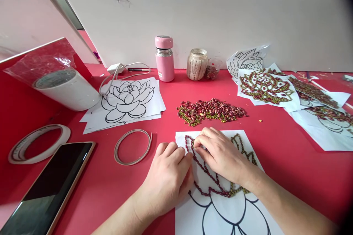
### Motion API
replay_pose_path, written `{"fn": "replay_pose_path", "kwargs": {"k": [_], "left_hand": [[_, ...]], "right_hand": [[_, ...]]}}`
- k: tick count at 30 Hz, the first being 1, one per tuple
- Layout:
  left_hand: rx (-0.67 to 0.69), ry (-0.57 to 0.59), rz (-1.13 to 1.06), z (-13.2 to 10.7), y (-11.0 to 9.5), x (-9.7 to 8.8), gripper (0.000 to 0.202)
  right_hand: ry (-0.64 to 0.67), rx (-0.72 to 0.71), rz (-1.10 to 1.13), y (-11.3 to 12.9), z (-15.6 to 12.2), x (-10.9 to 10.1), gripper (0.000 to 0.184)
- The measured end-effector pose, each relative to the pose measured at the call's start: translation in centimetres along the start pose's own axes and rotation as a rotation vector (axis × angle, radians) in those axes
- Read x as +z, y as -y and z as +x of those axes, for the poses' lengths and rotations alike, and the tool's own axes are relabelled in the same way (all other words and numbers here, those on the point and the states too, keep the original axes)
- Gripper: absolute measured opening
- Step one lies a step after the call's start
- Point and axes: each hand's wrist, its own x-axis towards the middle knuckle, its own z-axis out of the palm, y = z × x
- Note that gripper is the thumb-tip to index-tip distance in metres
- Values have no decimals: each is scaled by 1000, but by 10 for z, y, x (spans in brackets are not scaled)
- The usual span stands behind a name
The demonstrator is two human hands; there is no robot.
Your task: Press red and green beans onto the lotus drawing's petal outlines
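Observation:
A paper with a lotus outline (224,209) lies in front of me, its upper petals lined with red beans (205,170) and green beans (242,148). My right hand (220,152) rests over the upper petals, thumb and forefinger pinched near the red-bean line; anything between the tips is too small or hidden. My left hand (171,176) is curled closed at the paper's left edge, and its fingers hide whatever it may hold. Beyond the paper lies a loose pile of red and green beans (211,112).
Printed lotus sheets (129,102), a tape ring (132,147), a larger tape roll (40,143) and a phone (49,187) lie to the left. At the back stand a pink flask (164,58) and a glass jar (197,64). Bean-covered lotus sheets (266,86) overlap at right.

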Motion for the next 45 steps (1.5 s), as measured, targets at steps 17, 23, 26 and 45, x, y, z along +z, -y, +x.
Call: {"fn": "replay_pose_path", "kwargs": {"k": [17,23,26,45], "left_hand": [[-1,3,9,-1,0,3,24],[-14,81,49,0,-1,3,31],[-30,114,72,1,-2,3,30],[-47,22,92,-1,1,9,29]], "right_hand": [[-142,82,217,-14,-1,-4,15],[-223,113,265,-27,-1,-8,13],[-274,131,294,-35,0,-10,14],[-311,392,-46,-89,-1,-21,12]]}}
